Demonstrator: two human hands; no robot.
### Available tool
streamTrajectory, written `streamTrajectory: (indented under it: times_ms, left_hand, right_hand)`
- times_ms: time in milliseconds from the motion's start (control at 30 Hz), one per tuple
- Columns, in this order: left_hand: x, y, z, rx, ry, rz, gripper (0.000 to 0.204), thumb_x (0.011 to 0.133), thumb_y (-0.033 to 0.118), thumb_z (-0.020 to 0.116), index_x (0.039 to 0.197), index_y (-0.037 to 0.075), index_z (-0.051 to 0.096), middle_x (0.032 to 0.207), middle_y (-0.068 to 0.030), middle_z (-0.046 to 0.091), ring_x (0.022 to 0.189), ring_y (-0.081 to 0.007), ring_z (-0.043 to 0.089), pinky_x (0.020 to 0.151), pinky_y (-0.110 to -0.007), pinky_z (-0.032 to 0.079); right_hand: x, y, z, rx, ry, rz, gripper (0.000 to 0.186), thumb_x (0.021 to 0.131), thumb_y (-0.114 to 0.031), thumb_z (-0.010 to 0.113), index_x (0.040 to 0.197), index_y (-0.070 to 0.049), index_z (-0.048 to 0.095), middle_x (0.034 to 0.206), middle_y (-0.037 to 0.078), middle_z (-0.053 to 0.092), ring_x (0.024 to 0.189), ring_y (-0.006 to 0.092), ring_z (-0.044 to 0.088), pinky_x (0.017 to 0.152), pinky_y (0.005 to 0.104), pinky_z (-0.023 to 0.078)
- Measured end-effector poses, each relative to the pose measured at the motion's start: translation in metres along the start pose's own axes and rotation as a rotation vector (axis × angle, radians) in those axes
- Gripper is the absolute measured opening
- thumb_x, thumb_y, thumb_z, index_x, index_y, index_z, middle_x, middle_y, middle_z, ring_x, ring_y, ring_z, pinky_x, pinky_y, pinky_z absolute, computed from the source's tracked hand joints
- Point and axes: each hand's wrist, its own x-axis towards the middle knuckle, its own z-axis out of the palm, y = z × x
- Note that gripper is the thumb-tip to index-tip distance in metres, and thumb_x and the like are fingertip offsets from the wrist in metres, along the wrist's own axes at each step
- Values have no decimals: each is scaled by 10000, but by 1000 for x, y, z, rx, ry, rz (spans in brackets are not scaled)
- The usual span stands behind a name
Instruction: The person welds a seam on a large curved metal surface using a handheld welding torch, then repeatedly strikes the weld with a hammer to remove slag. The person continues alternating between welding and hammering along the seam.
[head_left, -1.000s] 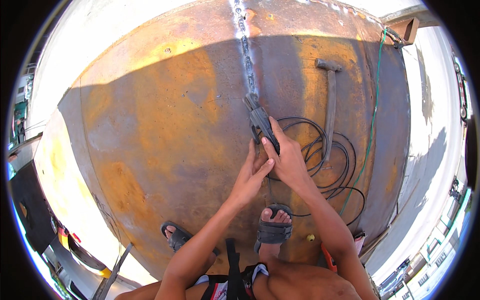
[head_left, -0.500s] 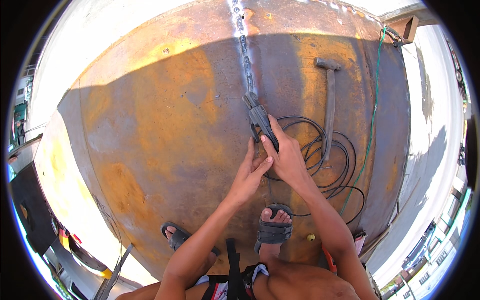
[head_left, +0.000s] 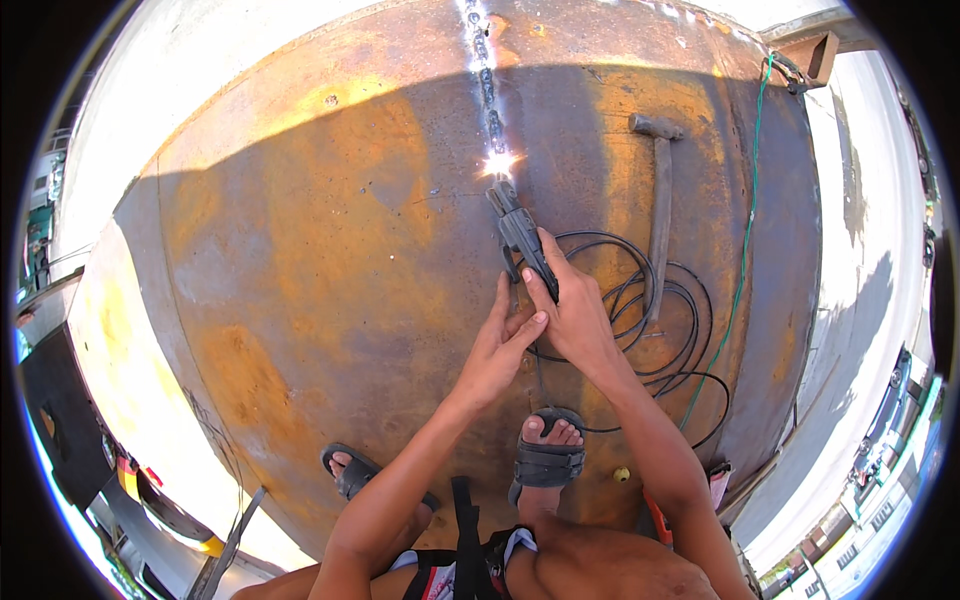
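Note:
A black welding electrode holder (head_left: 520, 232) points up the weld seam (head_left: 487, 88) on the rusty steel plate (head_left: 300, 250). A bright arc (head_left: 499, 163) flares just beyond its jaws. My right hand (head_left: 574, 305) grips the handle from the right, thumb and fingers closed round it. My left hand (head_left: 492, 355) braces the handle's lower part, its thumb against my right hand, fingers curled underneath and partly hidden. Black cable (head_left: 727, 400) lies in loose coils beside and below my right hand, and a hammer (head_left: 661, 170) lies to the right of the holder.
A green cord (head_left: 752, 200) runs along the right, up to a steel bracket (head_left: 822, 58) at the upper right. My sandalled feet (head_left: 548, 460) stand on the plate, with a small yellowish object (head_left: 621, 474) beside the right one. Dark material (head_left: 60, 400) is at the far left.
A bright arc with sparks has appeared at the holder's tip on the seam. My hands and the holder have barely moved.

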Motion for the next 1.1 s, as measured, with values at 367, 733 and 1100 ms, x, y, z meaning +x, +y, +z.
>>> streamTrajectory:
  times_ms: [367, 733, 1100]
  left_hand:
    - [0, 1, 3, -12, 22, 2, 1018, 1114, 301, 648, 1707, -52, -101, 1566, -336, 537, 1492, -317, 506, 1229, -394, 355]
    - [1, 0, 1, -21, 18, 5, 1017, 1115, 292, 647, 1706, -51, -105, 1554, -319, 555, 1487, -314, 513, 1222, -395, 367]
    - [-34, -8, -1, -192, 384, 32, 848, 1094, 341, 687, 1687, -27, 205, 1360, -173, 646, 1274, -221, 643, 1074, -369, 514]
  right_hand:
    - [1, -5, -3, 1, -21, 30, 581, 1077, -186, 639, 1567, 67, 456, 1158, 353, 724, 1047, 544, 704, 878, 555, 535]
    - [1, 0, 0, -18, -4, 11, 590, 1071, -184, 649, 1572, 62, 458, 1164, 358, 718, 1051, 543, 704, 875, 549, 539]
    - [-53, -26, 34, 224, -60, -5, 707, 1024, -152, 693, 1596, -36, 296, 1191, 359, 686, 1045, 558, 702, 830, 565, 566]
